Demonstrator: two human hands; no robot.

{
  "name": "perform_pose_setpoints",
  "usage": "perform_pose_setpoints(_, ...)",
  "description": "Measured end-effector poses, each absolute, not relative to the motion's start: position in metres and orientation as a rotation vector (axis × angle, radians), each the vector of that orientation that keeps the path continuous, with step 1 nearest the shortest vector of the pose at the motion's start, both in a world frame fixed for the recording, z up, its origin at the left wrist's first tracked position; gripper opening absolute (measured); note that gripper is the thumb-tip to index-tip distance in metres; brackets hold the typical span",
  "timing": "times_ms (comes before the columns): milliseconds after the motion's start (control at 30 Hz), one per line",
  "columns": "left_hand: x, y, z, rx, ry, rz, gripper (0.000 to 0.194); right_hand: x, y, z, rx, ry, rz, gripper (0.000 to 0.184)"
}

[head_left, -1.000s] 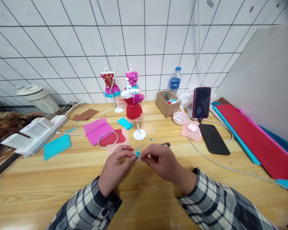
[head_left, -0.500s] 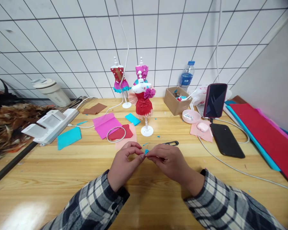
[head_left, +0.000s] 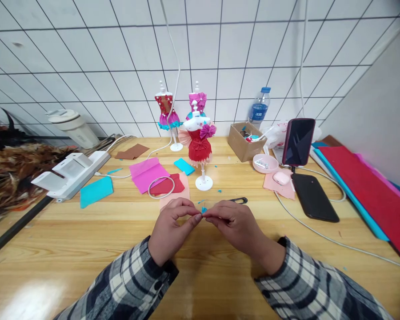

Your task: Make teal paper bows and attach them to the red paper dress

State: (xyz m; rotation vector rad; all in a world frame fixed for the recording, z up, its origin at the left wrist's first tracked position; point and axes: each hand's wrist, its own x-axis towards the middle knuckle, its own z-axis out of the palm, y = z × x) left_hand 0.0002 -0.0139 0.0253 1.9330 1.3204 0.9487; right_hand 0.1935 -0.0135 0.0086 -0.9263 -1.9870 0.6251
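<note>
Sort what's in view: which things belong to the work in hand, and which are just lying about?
Likely in the work:
left hand, right hand, both at the small blue piece
blue sheet beside the power strip
magenta sheet
front dress form
black tool

Seemingly just lying about:
drink bottle
black phone
power strip
lidded cup

The left sleeve (head_left: 120,284) and right sleeve (head_left: 315,280) are black, grey and off-white plaid; a dark button (head_left: 158,285) dots the left cuff (head_left: 142,252).
</note>
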Motion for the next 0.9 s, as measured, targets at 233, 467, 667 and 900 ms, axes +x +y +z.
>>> perform_pose_setpoints(233,-0.001,-0.014,0.024,1.869,1.331,0.967,0.013,0.194,-0.018,0.012,-0.966,-2.025,0.666,0.008)
perform_pose_setpoints(467,0.001,-0.015,0.027,1.869,1.354,0.971,0.015,0.186,-0.020,0.012,-1.174,-1.730,1.021,0.032)
perform_pose_setpoints(667,0.003,-0.017,0.028,2.030,1.376,0.958,0.013,0.178,-0.016,0.007,-1.226,-1.511,1.304,0.024)
perform_pose_setpoints(900,0.004,-0.019,0.030,2.277,1.352,0.854,0.010,0.179,-0.013,0.002,-1.136,-1.334,1.549,0.018)
